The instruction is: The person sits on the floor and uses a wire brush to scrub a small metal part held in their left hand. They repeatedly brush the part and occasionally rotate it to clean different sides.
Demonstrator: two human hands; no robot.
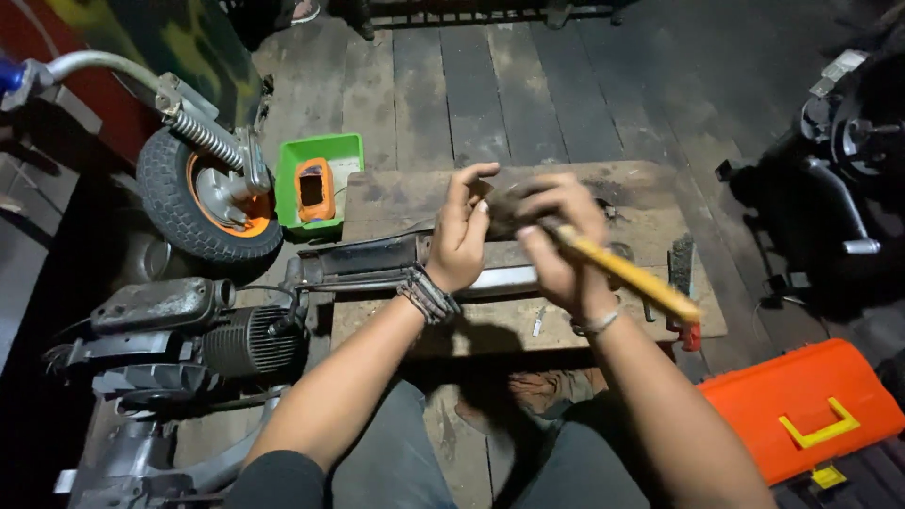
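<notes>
My right hand (556, 240) grips a tool with a long yellow handle (632, 275) that slants down to the right; its dark head is blurred between my hands. My left hand (462, 231), with a beaded bracelet at the wrist, is raised beside it, fingers partly spread and touching the dark blurred part (509, 209) at the tool's head. Both hands hover above a worn wooden board (396, 203) on the plank floor. A long dark metal part (363, 259) lies across the board under my left hand.
A small wheel with an orange hub (212, 198) and a spring shock stands at the left. A green tray (320, 155) holds an orange meter (314, 188). An engine (189, 330) sits at lower left. An orange toolbox (806, 405) lies lower right. A brush (681, 269) rests on the board.
</notes>
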